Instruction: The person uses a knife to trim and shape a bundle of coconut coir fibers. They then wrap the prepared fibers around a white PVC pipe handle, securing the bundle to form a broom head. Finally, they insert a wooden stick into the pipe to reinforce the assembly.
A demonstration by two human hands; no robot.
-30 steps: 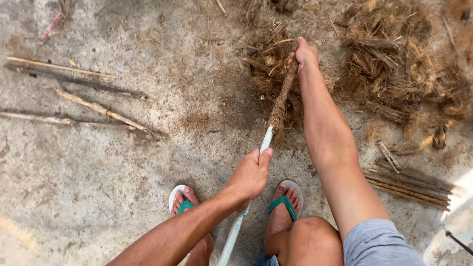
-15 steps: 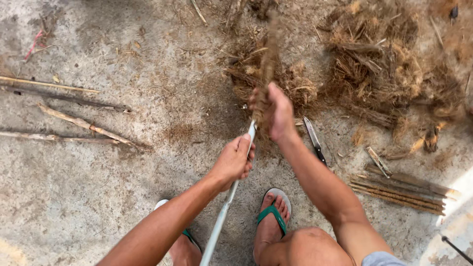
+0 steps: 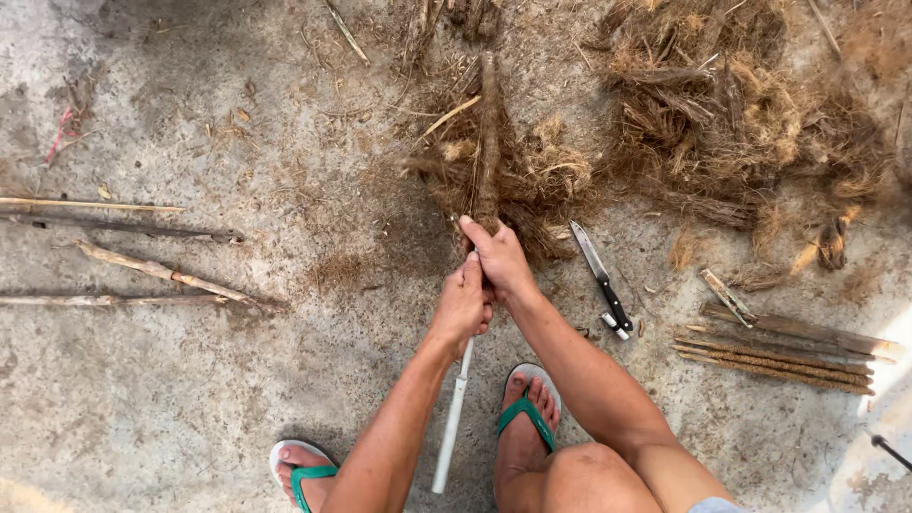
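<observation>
A long stick, pale and bare at its near end (image 3: pixel 450 427) and wrapped in brown fibrous bark at its far end (image 3: pixel 488 142), lies pointing away from me over the concrete ground. My left hand (image 3: pixel 463 306) grips it where the bare wood meets the bark. My right hand (image 3: pixel 499 258) is closed on it just beyond, touching the left hand. The far end rests in a heap of brown fibre (image 3: pixel 494 171).
A black-handled knife (image 3: pixel 602 277) lies on the concrete right of my hands. Peeled sticks (image 3: pixel 779 347) are stacked at the right, rough sticks (image 3: pixel 123 275) at the left. A big fibre pile (image 3: pixel 741 114) fills the upper right. My sandalled feet (image 3: pixel 525 418) are below.
My right hand slid back along the stick from its far end until it met the left hand. The bark-covered end now lies uncovered in the fibre heap.
</observation>
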